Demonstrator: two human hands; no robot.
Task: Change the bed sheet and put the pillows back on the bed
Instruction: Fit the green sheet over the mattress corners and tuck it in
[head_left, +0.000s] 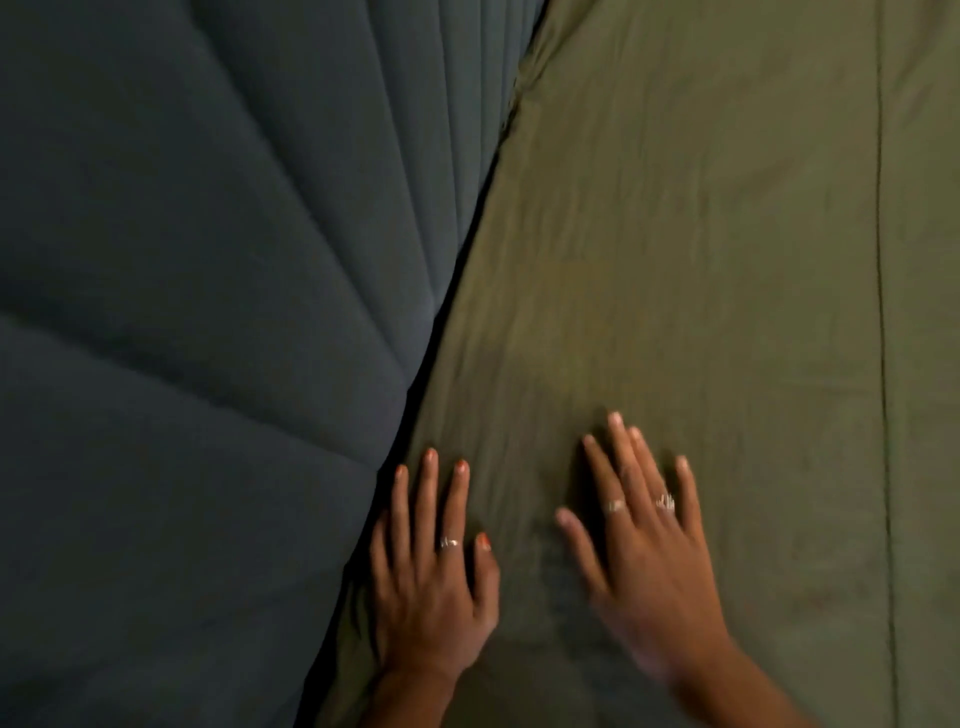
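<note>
An olive-green bed sheet (701, 260) is spread flat over the mattress and fills the right-hand part of the view; fine creases run across it, and a long straight fold line is seen far to the right of both hands, running from top to bottom. A dark grey padded headboard (197, 270), stitched into channels that fan outward, is set along the left edge of the sheet, the two being divided by a narrow dark gap that runs diagonally from the upper middle down to the lower left.

The right hand (644, 551) is laid palm-down on the sheet, well away from the headboard, with the fingers straight and slightly spread; nothing is gripped. It is somewhat blurred. Rings are worn on two of its fingers.

The left hand (431, 571) is laid flat on the sheet just beside the headboard, at the sheet's left edge, with its fingers extended and close together and nothing held. Whether the little finger touches the padding cannot be told. A ring is worn on one finger, and orange-painted nails are seen.
</note>
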